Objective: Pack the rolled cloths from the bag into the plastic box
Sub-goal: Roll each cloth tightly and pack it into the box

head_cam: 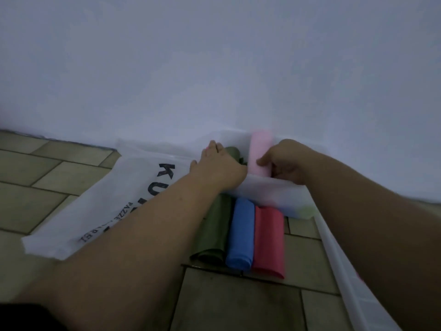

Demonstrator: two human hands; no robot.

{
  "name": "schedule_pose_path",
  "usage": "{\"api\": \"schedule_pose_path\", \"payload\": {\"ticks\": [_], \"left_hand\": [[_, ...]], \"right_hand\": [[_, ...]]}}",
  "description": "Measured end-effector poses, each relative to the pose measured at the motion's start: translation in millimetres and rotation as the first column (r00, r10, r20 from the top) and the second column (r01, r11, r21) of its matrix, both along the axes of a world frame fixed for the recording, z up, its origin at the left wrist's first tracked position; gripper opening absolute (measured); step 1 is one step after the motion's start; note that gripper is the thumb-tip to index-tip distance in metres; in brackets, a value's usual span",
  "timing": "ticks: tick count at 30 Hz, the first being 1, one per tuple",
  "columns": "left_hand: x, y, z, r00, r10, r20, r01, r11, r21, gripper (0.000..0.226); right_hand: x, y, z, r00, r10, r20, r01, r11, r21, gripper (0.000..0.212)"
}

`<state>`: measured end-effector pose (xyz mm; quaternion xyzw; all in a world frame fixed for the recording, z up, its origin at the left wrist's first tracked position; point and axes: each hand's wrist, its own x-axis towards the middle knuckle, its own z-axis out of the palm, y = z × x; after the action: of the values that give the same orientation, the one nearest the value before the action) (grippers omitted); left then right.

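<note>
A white bag (114, 201) with black lettering lies on the tiled floor against the wall. My right hand (286, 161) grips a pink rolled cloth (260, 151) standing upright at the bag's open mouth. My left hand (218, 166) reaches into that opening, resting on a dark green rolled cloth (232, 151); whether it grips the cloth is unclear. On the floor in front lie three rolls side by side: olive green (214, 232), blue (241, 235) and red (269, 240). A translucent plastic box (343, 266) shows only its edge under my right forearm.
A pale wall (214, 68) rises straight behind the bag. Beige floor tiles (47, 168) with dark grout spread to the left and toward me. A pale green patch (307, 211) shows through the bag's plastic near the red roll.
</note>
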<state>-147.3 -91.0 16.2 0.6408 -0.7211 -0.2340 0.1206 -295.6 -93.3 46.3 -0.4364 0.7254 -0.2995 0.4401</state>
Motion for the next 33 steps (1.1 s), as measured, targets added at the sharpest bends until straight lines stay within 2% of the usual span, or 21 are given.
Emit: {"api": "schedule_pose_path", "payload": {"ticks": [2, 4, 7, 11, 13, 14, 15, 16, 17, 18, 19, 20, 21, 22, 24, 25, 27, 28, 30, 31, 33], "left_hand": [[1.1, -0.1, -1.7, 1.0, -0.008, -0.003, 0.008, 1.0, 0.005, 0.087], [1.0, 0.0, -2.5, 1.0, -0.019, 0.001, 0.019, 1.0, 0.01, 0.087], [1.0, -3.0, -3.5, 1.0, -0.024, -0.012, 0.025, 1.0, 0.014, 0.089], [0.1, -8.8, -8.1, 0.999, -0.016, -0.027, 0.016, 1.0, 0.012, 0.092], [-1.3, -10.9, -8.6, 0.999, -0.011, -0.04, 0.011, 1.0, 0.015, 0.093], [-2.0, -10.2, -7.4, 0.999, -0.007, -0.043, 0.008, 1.0, 0.019, 0.092], [-2.1, -7.6, -4.9, 0.999, -0.006, -0.037, 0.007, 1.0, 0.013, 0.091], [-1.5, -2.4, -1.6, 1.0, -0.008, -0.026, 0.007, 1.0, -0.014, 0.089], [1.3, 5.9, 1.6, 1.0, -0.011, -0.018, 0.009, 0.998, -0.068, 0.088], [6.1, 18.0, 3.7, 0.999, -0.021, -0.032, 0.016, 0.99, -0.14, 0.088], [12.9, 34.1, 3.8, 0.996, -0.043, -0.076, 0.026, 0.975, -0.219, 0.088], [21.2, 55.1, 1.3, 0.988, -0.077, -0.137, 0.035, 0.957, -0.286, 0.088], [30.4, 79.8, -4.9, 0.976, -0.119, -0.181, 0.055, 0.944, -0.325, 0.089], [38.6, 106.8, -14.3, 0.972, -0.16, -0.174, 0.097, 0.941, -0.323, 0.09], [50.7, 157.2, -40.3, 0.978, -0.211, 0.003, 0.209, 0.965, -0.157, 0.092], [53.3, 177.9, -53.7, 0.96, -0.238, 0.145, 0.243, 0.97, -0.017, 0.092], [52.2, 205.1, -73.2, 0.883, -0.312, 0.351, 0.253, 0.945, 0.205, 0.09], [50.4, 211.5, -78.7, 0.864, -0.323, 0.387, 0.242, 0.939, 0.244, 0.091], [49.7, 214.9, -83.1, 0.868, -0.31, 0.388, 0.22, 0.941, 0.258, 0.093], [50.4, 214.6, -83.9, 0.873, -0.305, 0.38, 0.215, 0.941, 0.26, 0.095], [50.9, 212.4, -86.1, 0.883, -0.295, 0.365, 0.211, 0.944, 0.252, 0.099]], "right_hand": [[8.5, -5.5, -1.0, 0.978, 0.137, -0.158, -0.126, 0.989, 0.074, 0.03], [15.4, -4.6, 1.3, 0.905, 0.258, -0.34, -0.223, 0.965, 0.138, 0.029], [23.7, -0.1, 2.9, 0.687, 0.414, -0.597, -0.347, 0.909, 0.231, 0.028], [33.9, 2.4, 5.0, 0.541, 0.471, -0.697, -0.38, 0.876, 0.297, 0.032], [33.0, 2.1, 2.9, 0.523, 0.451, -0.723, -0.368, 0.885, 0.286, 0.035], [29.8, 1.1, -0.6, 0.535, 0.395, -0.746, -0.349, 0.908, 0.231, 0.036], [25.2, 1.1, -4.8, 0.582, 0.268, -0.768, -0.303, 0.947, 0.101, 0.036], [20.7, 4.4, -9.9, 0.637, 0.071, -0.767, -0.252, 0.96, -0.121, 0.035], [18.4, 13.2, -13.8, 0.679, -0.133, -0.722, -0.213, 0.905, -0.367, 0.03], [15.9, 25.5, -17.2, 0.705, -0.286, -0.649, -0.198, 0.8, -0.567, 0.022], [12.7, 41.6, -20.8, 0.727, -0.372, -0.577, -0.187, 0.702, -0.687, 0.014], [9.9, 60.2, -25.7, 0.745, -0.409, -0.527, -0.161, 0.657, -0.736, 0.009], [6.6, 78.3, -34.4, 0.757, -0.406, -0.512, -0.123, 0.681, -0.722, 0.01], [2.9, 96.8, -45.6, 0.767, -0.369, -0.526, -0.087, 0.751, -0.655, 0.013], [0.3, 121.5, -73.7, 0.797, -0.186, -0.574, -0.047, 0.929, -0.366, 0.02], [2.8, 128.9, -83.8, 0.818, -0.092, -0.567, -0.06, 0.968, -0.244, 0.029], [12.4, 136.5, -89.3, 0.868, -0.039, -0.495, -0.081, 0.973, -0.218, 0.037], [16.9, 138.3, -86.1, 0.883, -0.018, -0.47, -0.093, 0.973, -0.213, 0.036], [21.4, 142.9, -74.0, 0.888, 0.084, -0.452, -0.137, 0.987, -0.085, 0.039], [19.4, 148.4, -69.6, 0.874, 0.127, -0.469, -0.15, 0.989, -0.013, 0.041], [10.2, 166.4, -65.0, 0.77, 0.261, -0.583, -0.188, 0.965, 0.183, 0.048]]}}
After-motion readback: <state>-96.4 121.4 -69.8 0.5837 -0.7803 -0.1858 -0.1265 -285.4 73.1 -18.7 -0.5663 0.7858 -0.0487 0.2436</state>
